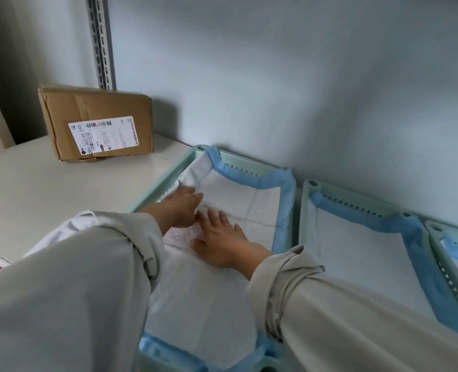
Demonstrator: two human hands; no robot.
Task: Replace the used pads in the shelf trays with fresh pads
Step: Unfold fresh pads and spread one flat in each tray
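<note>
A pale green tray [193,154] stands on the shelf with a white pad [249,197] edged in blue spread inside it. My left hand [181,208] lies on the pad near the tray's left wall, fingers straight and pressing down. Beside it, my right hand [222,242] rests flat on the middle of the same pad with its fingers spread. Both forearms wear beige sleeves and hide the pad's near part. To the right stands a second green tray [307,208] lined with its own white and blue pad [362,248].
A third green tray [442,237] shows at the far right edge. A taped cardboard box [96,122] with a shipping label sits at the back left of the white shelf [48,189]. A perforated metal upright [100,41] runs up the pale wall.
</note>
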